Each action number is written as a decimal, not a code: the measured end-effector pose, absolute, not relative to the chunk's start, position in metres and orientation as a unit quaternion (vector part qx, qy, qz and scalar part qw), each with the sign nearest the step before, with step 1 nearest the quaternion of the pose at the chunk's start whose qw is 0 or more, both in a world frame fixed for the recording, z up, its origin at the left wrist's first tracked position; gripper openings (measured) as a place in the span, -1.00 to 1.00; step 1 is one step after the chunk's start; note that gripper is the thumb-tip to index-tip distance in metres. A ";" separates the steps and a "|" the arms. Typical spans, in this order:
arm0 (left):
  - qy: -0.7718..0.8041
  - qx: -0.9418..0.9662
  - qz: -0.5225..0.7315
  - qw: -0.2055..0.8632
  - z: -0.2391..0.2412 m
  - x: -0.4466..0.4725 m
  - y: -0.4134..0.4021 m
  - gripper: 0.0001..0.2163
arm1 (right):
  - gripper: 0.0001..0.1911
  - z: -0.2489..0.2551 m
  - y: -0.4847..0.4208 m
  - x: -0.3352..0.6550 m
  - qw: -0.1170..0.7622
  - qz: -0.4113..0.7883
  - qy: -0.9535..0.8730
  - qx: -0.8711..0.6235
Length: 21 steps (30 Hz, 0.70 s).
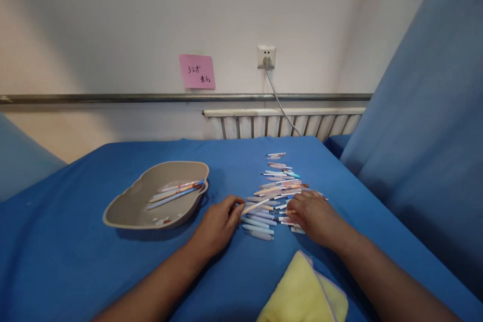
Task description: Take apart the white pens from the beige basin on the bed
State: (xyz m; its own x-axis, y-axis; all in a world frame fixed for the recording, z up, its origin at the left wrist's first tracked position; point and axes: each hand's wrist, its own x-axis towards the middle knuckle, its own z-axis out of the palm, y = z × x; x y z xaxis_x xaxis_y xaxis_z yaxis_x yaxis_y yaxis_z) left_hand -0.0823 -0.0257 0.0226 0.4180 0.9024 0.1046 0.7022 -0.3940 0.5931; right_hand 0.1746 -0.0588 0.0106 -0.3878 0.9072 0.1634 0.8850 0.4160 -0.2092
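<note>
A row of several pastel pens lies spread on the blue cloth in front of me. My left hand rests at the row's left end, its fingers pinched on a cream-coloured pen that sticks out to the right. My right hand lies palm down on the right side of the pens, fingers curled over them; what it grips is hidden. A beige cloud-shaped tray to the left holds several pens.
A folded yellow cloth lies at the near edge between my forearms. Blue fabric panels rise at the right and far left. Behind are a wall with a pink note, a socket with cable, a rail and a radiator.
</note>
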 end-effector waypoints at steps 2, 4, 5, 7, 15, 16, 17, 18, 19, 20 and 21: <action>0.491 0.807 0.215 0.247 0.021 -0.079 -0.028 -0.75 | -0.82 0.008 -0.060 0.171 0.157 0.059 -0.832 -0.528; 0.477 0.808 0.220 0.268 0.019 -0.073 -0.034 -0.76 | -0.66 0.006 -0.063 0.163 0.194 0.070 -0.838 -0.505; 0.467 0.809 0.222 0.281 0.018 -0.071 -0.037 -0.77 | -0.61 0.005 -0.064 0.159 0.205 0.077 -0.842 -0.493; 0.445 0.811 0.222 0.307 0.016 -0.067 -0.042 -0.78 | -0.69 0.005 -0.066 0.153 0.204 0.091 -0.854 -0.469; 0.428 0.832 0.196 0.292 0.013 -0.076 -0.035 -0.83 | -0.77 0.014 -0.053 0.202 0.135 0.093 -0.857 -0.489; 0.422 0.839 0.187 0.289 0.013 -0.077 -0.035 -0.85 | -0.79 0.014 -0.052 0.209 0.130 0.103 -0.853 -0.494; 0.414 0.846 0.177 0.287 0.014 -0.077 -0.035 -0.86 | -0.81 0.014 -0.051 0.214 0.128 0.114 -0.849 -0.500; 0.404 0.853 0.167 0.284 0.014 -0.077 -0.035 -0.87 | -0.83 0.014 -0.051 0.217 0.126 0.125 -0.845 -0.505; 0.396 0.861 0.158 0.279 0.014 -0.077 -0.036 -0.87 | -0.85 0.014 -0.052 0.218 0.126 0.132 -0.840 -0.511; 0.389 0.868 0.150 0.269 0.014 -0.076 -0.037 -0.87 | -0.84 0.014 -0.054 0.217 0.127 0.136 -0.836 -0.517; 0.384 0.875 0.144 0.256 0.014 -0.075 -0.038 -0.86 | -0.82 0.014 -0.055 0.215 0.128 0.137 -0.832 -0.522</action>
